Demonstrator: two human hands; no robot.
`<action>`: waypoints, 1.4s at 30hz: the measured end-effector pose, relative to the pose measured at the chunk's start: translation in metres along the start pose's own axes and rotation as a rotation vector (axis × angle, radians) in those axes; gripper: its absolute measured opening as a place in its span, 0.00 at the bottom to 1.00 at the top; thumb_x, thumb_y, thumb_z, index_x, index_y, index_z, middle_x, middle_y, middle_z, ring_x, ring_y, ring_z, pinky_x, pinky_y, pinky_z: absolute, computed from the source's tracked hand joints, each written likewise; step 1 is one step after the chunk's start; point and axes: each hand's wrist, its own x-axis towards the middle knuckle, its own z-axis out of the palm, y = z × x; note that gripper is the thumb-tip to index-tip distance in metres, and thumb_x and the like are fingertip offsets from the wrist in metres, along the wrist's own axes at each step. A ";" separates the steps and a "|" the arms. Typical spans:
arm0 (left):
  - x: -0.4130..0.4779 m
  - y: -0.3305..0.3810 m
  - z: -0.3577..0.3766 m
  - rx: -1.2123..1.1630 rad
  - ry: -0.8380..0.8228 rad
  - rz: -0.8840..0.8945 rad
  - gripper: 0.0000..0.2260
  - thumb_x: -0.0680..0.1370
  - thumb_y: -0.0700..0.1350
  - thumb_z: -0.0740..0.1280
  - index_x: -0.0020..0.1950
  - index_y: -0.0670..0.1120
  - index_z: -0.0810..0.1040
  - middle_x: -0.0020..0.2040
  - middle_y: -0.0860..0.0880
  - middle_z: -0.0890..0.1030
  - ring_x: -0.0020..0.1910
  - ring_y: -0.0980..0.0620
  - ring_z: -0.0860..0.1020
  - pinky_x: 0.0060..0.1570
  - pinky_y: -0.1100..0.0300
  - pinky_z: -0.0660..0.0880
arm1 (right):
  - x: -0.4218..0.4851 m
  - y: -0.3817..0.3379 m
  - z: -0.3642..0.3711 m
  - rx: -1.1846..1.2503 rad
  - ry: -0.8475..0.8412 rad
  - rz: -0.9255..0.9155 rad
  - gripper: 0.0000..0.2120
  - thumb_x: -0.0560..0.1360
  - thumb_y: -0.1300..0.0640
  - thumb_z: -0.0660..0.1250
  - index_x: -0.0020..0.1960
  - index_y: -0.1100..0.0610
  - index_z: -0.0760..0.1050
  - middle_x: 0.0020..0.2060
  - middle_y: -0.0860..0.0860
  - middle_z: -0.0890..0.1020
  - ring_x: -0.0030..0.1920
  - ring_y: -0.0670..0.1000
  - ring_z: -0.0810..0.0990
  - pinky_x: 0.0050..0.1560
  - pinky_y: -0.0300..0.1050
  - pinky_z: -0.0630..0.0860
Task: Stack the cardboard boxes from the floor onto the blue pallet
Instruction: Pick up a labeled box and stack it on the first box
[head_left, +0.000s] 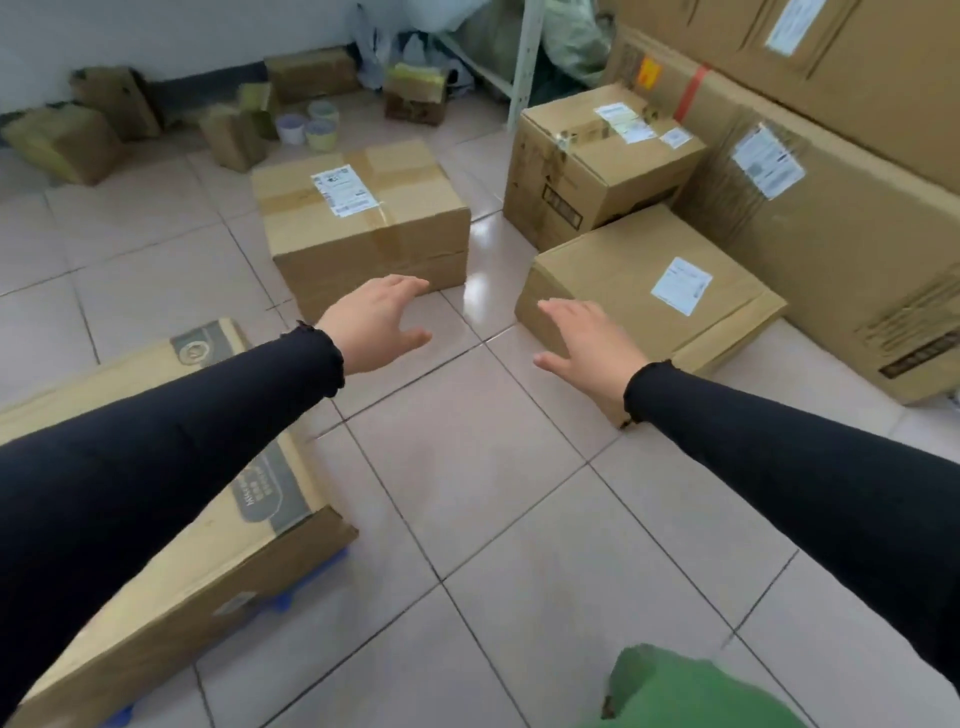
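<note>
A taped cardboard box (363, 223) with a white label stands on the tiled floor ahead of me. My left hand (376, 325) hovers open just in front of its near face, apart from it. My right hand (584, 345) is open over the near corner of a low flat box (649, 291). Behind that one stands a taller box (597, 161). At the lower left a long printed box (171, 519) lies on the blue pallet (311, 582), of which only a sliver shows beneath it. Both sleeves are black.
Large flat cartons (831, 218) lean along the right wall. Small packages (67, 140) and several tape rolls (306, 127) lie by the far wall, beside a white shelf leg (527, 62). Open tiled floor (467, 493) lies between me and the boxes.
</note>
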 end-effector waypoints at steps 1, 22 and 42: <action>0.015 0.018 0.007 -0.026 -0.010 0.006 0.31 0.81 0.54 0.66 0.81 0.48 0.61 0.79 0.49 0.64 0.77 0.48 0.62 0.73 0.53 0.61 | -0.001 0.019 -0.003 -0.001 -0.003 0.025 0.35 0.81 0.45 0.66 0.83 0.55 0.58 0.81 0.52 0.64 0.81 0.57 0.60 0.77 0.56 0.63; 0.200 0.194 0.198 -0.952 -0.119 -0.479 0.50 0.75 0.60 0.71 0.83 0.45 0.40 0.79 0.51 0.65 0.73 0.48 0.70 0.64 0.59 0.69 | 0.083 0.389 -0.008 0.025 0.058 0.661 0.34 0.84 0.40 0.57 0.81 0.61 0.59 0.76 0.63 0.68 0.74 0.66 0.68 0.68 0.61 0.69; 0.062 0.071 0.084 -1.226 0.214 -0.426 0.26 0.81 0.46 0.61 0.79 0.49 0.61 0.69 0.52 0.76 0.63 0.55 0.78 0.65 0.55 0.74 | 0.029 0.190 0.016 0.639 0.408 0.463 0.31 0.75 0.37 0.69 0.70 0.55 0.73 0.65 0.55 0.74 0.68 0.57 0.71 0.71 0.55 0.69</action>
